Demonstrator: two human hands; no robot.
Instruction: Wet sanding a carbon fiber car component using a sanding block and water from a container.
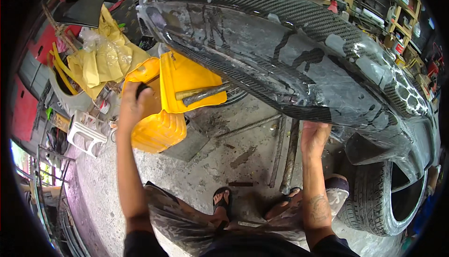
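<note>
A large car bumper [243, 46] with a carbon-fibre weave and grey, scuffed and wet-looking patches stretches across the upper right. My right hand [314, 137] is palm up against its lower edge, holding it from below; the fingertips are hidden behind it. On the left, my left hand [133, 105] is over a yellow plastic container [159, 133], cut open at the top. Its fingers are closed around a small black thing [141, 88]; motion blur hides what kind it is. A wooden-ended stick [202, 92] lies on the container's folded-out yellow flap [187, 72].
A tyre [374, 196] stands under the bumper's right end. Metal bars [291, 159] lie on the concrete floor [201, 163] ahead of my feet. To the left are a white plastic stool [87, 133] and crumpled yellow paper [105, 56]. Cluttered shelves [397, 23] fill the far right.
</note>
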